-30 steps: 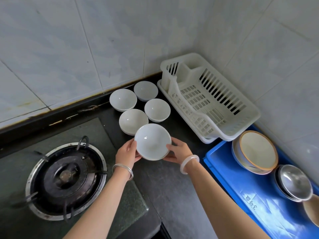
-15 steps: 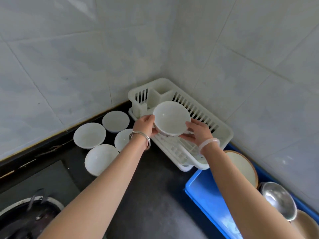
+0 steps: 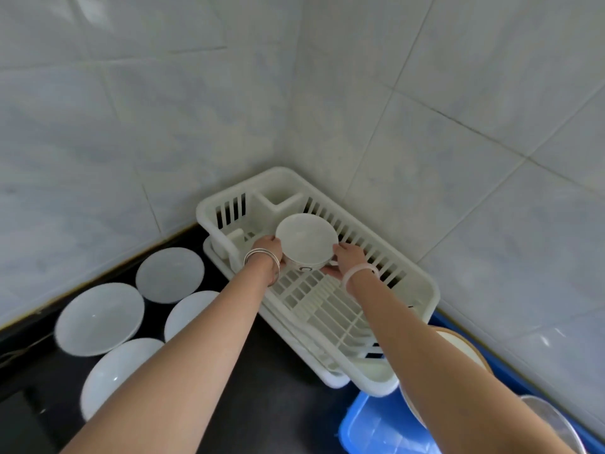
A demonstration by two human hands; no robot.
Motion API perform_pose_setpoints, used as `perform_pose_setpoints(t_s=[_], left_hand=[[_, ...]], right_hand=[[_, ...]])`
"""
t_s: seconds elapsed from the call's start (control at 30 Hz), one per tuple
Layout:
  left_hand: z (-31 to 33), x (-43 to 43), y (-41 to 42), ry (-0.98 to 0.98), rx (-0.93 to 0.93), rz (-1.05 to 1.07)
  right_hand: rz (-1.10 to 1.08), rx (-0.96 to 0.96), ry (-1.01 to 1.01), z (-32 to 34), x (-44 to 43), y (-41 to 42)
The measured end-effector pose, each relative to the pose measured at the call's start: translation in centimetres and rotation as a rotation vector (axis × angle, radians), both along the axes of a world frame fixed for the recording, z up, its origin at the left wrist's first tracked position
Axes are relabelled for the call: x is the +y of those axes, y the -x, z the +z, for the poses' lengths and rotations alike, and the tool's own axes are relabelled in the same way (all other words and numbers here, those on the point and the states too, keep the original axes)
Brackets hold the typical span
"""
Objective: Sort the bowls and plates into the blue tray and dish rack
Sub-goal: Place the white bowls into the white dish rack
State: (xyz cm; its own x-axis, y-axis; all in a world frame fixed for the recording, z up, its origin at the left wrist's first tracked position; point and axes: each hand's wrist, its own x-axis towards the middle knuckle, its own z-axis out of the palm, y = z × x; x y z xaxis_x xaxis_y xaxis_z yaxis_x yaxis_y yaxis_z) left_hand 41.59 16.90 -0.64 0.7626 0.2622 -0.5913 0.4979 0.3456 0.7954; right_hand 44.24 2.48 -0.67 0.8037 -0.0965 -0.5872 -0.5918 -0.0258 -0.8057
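Both arms reach forward; the left hand (image 3: 266,249) and right hand (image 3: 347,258) clasp a small white ceramic bowl (image 3: 307,244) between their fingers, over the far end of the white slotted plastic dish rack (image 3: 422,290). The rack sits in the dark worktop's (image 3: 262,404) tiled back corner. Four white bowls (image 3: 100,317) stand left; the blue plastic tray (image 3: 370,430) lies right.

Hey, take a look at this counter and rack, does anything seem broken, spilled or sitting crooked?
Nothing stands out. The white bowl is held level between the left hand and right hand above the dish rack. Four white bowls sit upright on the dark counter, with no visible spills or chips.
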Motion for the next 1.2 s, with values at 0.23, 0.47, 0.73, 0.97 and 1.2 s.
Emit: perform_pose_setpoints(t_s=[0.23,0.47,0.73,0.97,1.2], left_hand=[[-2.4,0.0,-2.4,0.016,0.046,0.004],[-3.1,0.1,-3.0,-0.015,0.049,0.010],[-2.5,-0.3,-2.6,-0.210,0.026,-0.028],[0.1,0.2,-0.9,-0.433,0.017,-0.170],[3.9,0.7,5.8,-0.543,-0.152,-0.177]], right_hand=[[-0.015,-0.027,0.059,-2.8,0.7,-2.6],[-0.025,-0.099,0.018,-4.6,0.8,-2.4],[0.104,-0.024,0.092,-3.2,1.1,-1.6],[0.046,-0.150,0.152,-0.8,0.1,0.0],[0.168,-0.336,0.122,3.6,1.8,6.5]])
